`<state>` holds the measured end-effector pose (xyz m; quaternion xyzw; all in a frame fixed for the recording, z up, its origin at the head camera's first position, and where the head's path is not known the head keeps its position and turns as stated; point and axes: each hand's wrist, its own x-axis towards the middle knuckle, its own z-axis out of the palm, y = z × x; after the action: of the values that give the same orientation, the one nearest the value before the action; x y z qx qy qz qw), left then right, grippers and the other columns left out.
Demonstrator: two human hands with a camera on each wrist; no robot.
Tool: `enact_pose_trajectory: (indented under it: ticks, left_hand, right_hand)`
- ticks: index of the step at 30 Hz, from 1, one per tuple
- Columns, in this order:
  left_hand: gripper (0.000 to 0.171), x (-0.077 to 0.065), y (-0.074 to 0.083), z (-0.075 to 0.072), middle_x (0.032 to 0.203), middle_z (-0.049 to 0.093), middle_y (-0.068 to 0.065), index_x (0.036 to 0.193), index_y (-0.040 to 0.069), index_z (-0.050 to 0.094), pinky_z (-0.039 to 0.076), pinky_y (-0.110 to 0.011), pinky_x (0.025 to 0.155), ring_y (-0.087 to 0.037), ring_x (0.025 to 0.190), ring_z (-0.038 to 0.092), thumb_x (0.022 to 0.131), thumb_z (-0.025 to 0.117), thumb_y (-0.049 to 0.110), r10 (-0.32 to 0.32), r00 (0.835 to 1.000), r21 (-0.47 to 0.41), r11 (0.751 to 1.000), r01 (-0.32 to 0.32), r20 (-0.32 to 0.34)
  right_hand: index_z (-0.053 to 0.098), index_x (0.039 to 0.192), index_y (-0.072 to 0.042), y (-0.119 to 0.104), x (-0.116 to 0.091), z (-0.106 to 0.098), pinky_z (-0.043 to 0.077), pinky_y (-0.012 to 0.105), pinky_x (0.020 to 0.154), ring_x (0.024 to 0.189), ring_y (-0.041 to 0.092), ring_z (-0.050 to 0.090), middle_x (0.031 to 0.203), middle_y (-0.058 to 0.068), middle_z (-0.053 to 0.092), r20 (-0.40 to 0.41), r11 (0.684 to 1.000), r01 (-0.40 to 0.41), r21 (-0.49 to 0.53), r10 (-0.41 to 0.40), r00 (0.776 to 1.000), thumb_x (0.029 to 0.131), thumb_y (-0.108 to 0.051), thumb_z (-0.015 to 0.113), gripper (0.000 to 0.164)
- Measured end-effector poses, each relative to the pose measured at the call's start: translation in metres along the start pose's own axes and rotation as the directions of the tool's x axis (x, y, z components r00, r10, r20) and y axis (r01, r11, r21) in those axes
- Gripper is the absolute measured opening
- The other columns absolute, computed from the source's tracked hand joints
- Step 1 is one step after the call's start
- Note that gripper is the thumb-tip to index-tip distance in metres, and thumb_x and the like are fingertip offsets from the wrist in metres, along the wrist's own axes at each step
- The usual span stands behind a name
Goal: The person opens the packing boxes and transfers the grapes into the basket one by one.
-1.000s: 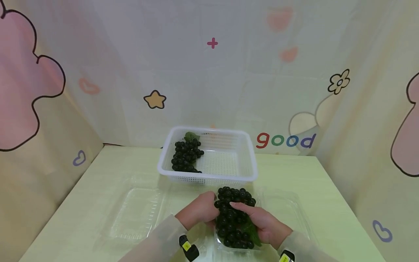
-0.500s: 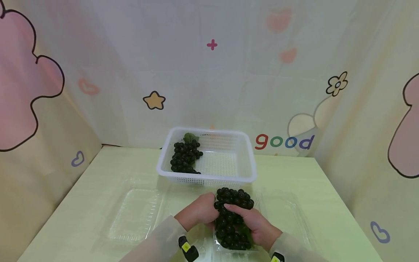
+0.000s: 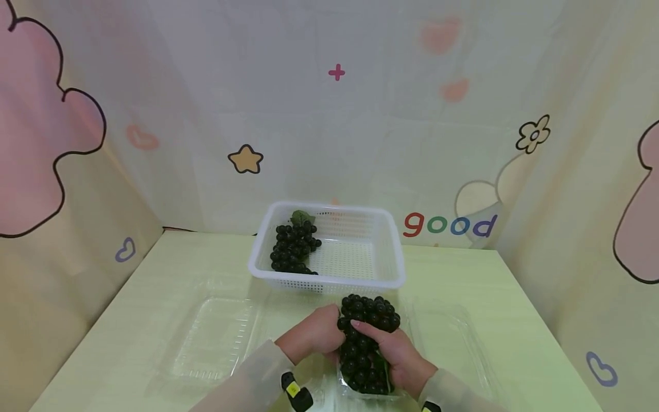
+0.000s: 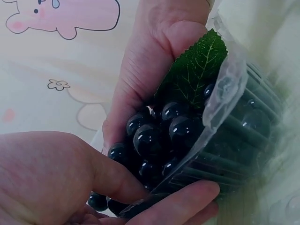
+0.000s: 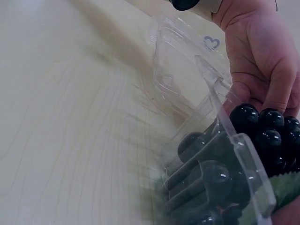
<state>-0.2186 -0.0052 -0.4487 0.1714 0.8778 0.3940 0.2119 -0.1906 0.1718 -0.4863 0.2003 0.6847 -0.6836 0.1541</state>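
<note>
A bunch of dark grapes (image 3: 358, 361) with a green leaf (image 4: 197, 68) sits partly inside a clear plastic box (image 3: 368, 396), its upper end standing above the rim. At the box's left side, my left hand (image 3: 320, 332) pinches the clear wall, thumb inside against the grapes and fingers outside, as the left wrist view shows. From the right, my right hand (image 3: 401, 356) holds the bunch, its thumb laid across the grapes. The fingers of that hand are mostly hidden behind the fruit. Through the ribbed wall, grapes show in the right wrist view.
Behind the hands stands a white perforated basket (image 3: 355, 281) with another dark grape bunch (image 3: 292, 247) at its left. A second clear plastic box (image 3: 211, 337) lies on the left of the pale table (image 3: 515, 320). The clear lid (image 3: 453, 332) spreads rightward. Printed curtains enclose the table.
My right hand has shifted left over the grapes, its thumb sliding further across them. The lower part of the bunch has moved slightly left, covering more of its leaf. My left hand stays put.
</note>
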Motion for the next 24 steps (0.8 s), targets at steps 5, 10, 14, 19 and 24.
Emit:
enact_pose_trajectory:
  ticks: [5, 10, 14, 19, 24]
  left_hand:
    - [0.007, 0.0004, 0.0012, -0.0009, 0.064, 0.065, -0.008, 0.091, -0.001, 0.062, 0.047, -0.028, 0.05, -0.019, 0.054, 0.063, 0.087, 0.06, -0.005, -0.006, 1.0, 0.013, 1.0, 0.005, 0.012]
    - [0.006, 0.0006, 0.0021, -0.0001, 0.066, 0.064, -0.009, 0.093, -0.002, 0.062, 0.047, -0.029, 0.051, -0.02, 0.056, 0.063, 0.088, 0.059, -0.004, -0.019, 1.0, 0.018, 1.0, 0.019, 0.013]
    - [0.005, 0.0014, 0.0017, 0.0029, 0.065, 0.059, -0.007, 0.09, -0.001, 0.06, 0.042, -0.027, 0.048, -0.018, 0.053, 0.057, 0.086, 0.058, -0.005, -0.013, 1.0, 0.04, 0.999, 0.014, -0.025]
    - [0.005, 0.0005, 0.0031, 0.0049, 0.065, 0.056, -0.008, 0.089, -0.003, 0.059, 0.037, -0.027, 0.045, -0.018, 0.05, 0.052, 0.087, 0.056, -0.007, -0.022, 0.998, 0.044, 0.999, 0.025, -0.051]
    - [0.006, 0.0005, 0.0053, 0.006, 0.07, 0.058, -0.01, 0.094, -0.005, 0.058, 0.041, -0.028, 0.047, -0.02, 0.055, 0.057, 0.088, 0.057, -0.006, -0.044, 0.998, 0.049, 0.998, 0.047, -0.053]
  right_hand:
    - [0.043, 0.148, -0.007, 0.0024, 0.0011, -0.0013, 0.053, 0.055, 0.101, 0.118, 0.031, 0.062, 0.144, 0.018, 0.053, 0.056, 0.999, 0.004, 0.038, -0.006, 0.998, 0.081, -0.043, 0.086, 0.087]
    - [0.043, 0.147, -0.006, 0.0033, 0.0008, -0.0035, 0.053, 0.053, 0.101, 0.115, 0.03, 0.063, 0.141, 0.017, 0.056, 0.097, 0.998, -0.016, 0.058, 0.01, 0.995, 0.083, -0.04, 0.083, 0.083]
    - [0.044, 0.147, -0.005, 0.0044, 0.0012, -0.0045, 0.054, 0.052, 0.1, 0.113, 0.029, 0.065, 0.138, 0.015, 0.059, 0.11, 0.998, -0.011, 0.065, 0.004, 0.994, 0.084, -0.04, 0.083, 0.082]
    - [0.045, 0.146, -0.006, 0.0058, 0.0008, -0.0059, 0.057, 0.048, 0.097, 0.11, 0.026, 0.067, 0.132, 0.012, 0.063, 0.145, 0.996, 0.004, 0.086, -0.016, 0.989, 0.086, -0.038, 0.081, 0.077]
    - [0.045, 0.145, -0.007, 0.0071, 0.0001, -0.0076, 0.055, 0.049, 0.099, 0.111, 0.026, 0.066, 0.132, 0.011, 0.063, 0.137, 0.996, 0.012, 0.089, -0.024, 0.99, 0.086, -0.036, 0.08, 0.074]
